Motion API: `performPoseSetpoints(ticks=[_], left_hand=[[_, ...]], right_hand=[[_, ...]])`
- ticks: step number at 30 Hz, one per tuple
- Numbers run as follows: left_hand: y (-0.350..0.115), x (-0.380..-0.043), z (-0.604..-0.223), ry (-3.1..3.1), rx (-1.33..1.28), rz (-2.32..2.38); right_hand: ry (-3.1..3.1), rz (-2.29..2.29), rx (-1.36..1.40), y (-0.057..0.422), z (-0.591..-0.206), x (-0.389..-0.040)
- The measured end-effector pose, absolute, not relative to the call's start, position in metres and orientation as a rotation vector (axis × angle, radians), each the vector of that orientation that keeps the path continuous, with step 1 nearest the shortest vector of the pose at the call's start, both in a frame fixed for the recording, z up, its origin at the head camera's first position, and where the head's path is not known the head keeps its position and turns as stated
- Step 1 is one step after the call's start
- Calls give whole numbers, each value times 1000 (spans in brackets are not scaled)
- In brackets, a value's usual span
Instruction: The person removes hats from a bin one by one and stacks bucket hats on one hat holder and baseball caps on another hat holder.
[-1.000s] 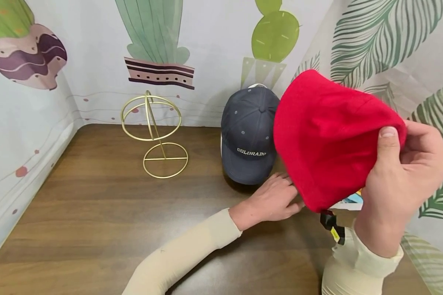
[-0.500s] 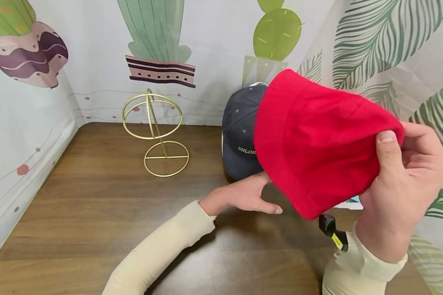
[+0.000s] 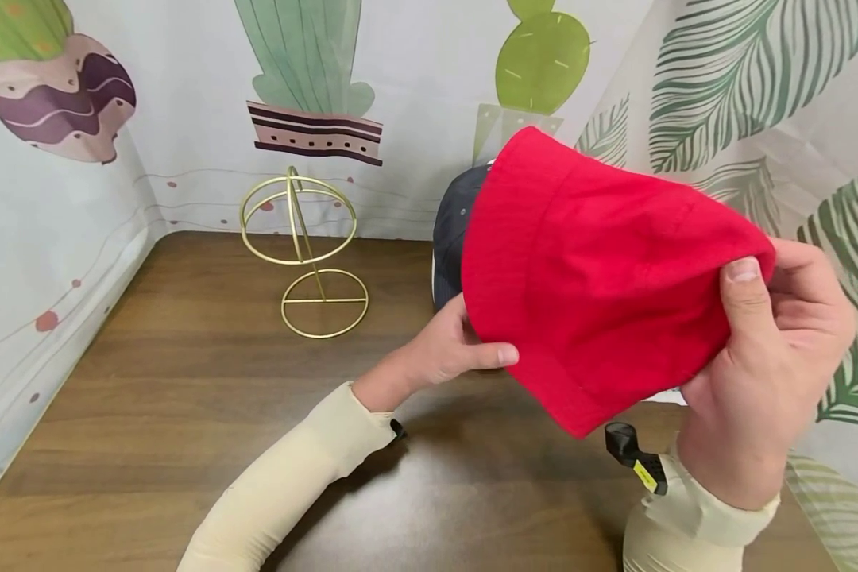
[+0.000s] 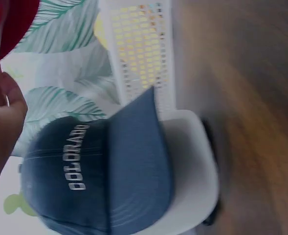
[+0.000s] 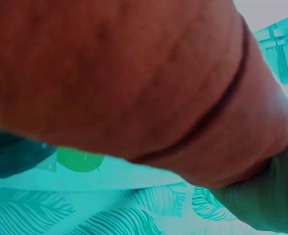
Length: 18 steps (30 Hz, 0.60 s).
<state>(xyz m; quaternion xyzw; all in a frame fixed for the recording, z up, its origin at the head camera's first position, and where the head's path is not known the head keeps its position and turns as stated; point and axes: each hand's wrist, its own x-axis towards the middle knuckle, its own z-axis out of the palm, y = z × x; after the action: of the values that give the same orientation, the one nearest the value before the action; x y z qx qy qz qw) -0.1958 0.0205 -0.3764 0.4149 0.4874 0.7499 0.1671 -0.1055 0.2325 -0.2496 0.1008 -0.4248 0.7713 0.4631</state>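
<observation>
A red bucket hat (image 3: pixel 608 278) hangs in the air, tilted with its brim to the left. My right hand (image 3: pixel 765 365) grips its crown at the right end, thumb on the near side. At the brim's lower left is my left hand (image 3: pixel 439 342), the thumb over the edge and the fingers partly hidden behind the brim. In the left wrist view, the brim edge (image 4: pixel 24 29) runs down between that hand's finger and thumb. Behind the bucket hat, mostly covered in the head view, stands a navy baseball cap (image 4: pixel 95 171) with COLORADO lettering.
A gold wire hat stand (image 3: pixel 319 272) stands left of the cap on the wooden table (image 3: pixel 207 381). Under the cap is a white rounded base (image 4: pixel 195 171), beside a white perforated basket (image 4: pixel 144 54) showing yellow through its holes. Printed cloth (image 3: pixel 422 79) backs the table.
The bucket hat has moved left, covering more of the navy cap. My left hand drew back from near the cap's visor, then came up to the hat's brim.
</observation>
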Motion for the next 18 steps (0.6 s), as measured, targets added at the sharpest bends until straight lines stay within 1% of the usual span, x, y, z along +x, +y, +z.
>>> performPoseSetpoints(ticks=[4, 8, 13, 18], left_hand=[[17, -193, -363, 1575, 1214, 2258], [14, -189, -354, 1693, 1163, 2342], [11, -184, -346, 1835, 1104, 2371], [7, -180, -341, 1919, 1140, 2380]], right_hand=[[-1028, 1936, 244, 230, -250, -110], [-1027, 1974, 241, 228, -251, -114], [-1092, 1983, 220, 227, -256, -119], [-1242, 1927, 154, 227, -260, -125]])
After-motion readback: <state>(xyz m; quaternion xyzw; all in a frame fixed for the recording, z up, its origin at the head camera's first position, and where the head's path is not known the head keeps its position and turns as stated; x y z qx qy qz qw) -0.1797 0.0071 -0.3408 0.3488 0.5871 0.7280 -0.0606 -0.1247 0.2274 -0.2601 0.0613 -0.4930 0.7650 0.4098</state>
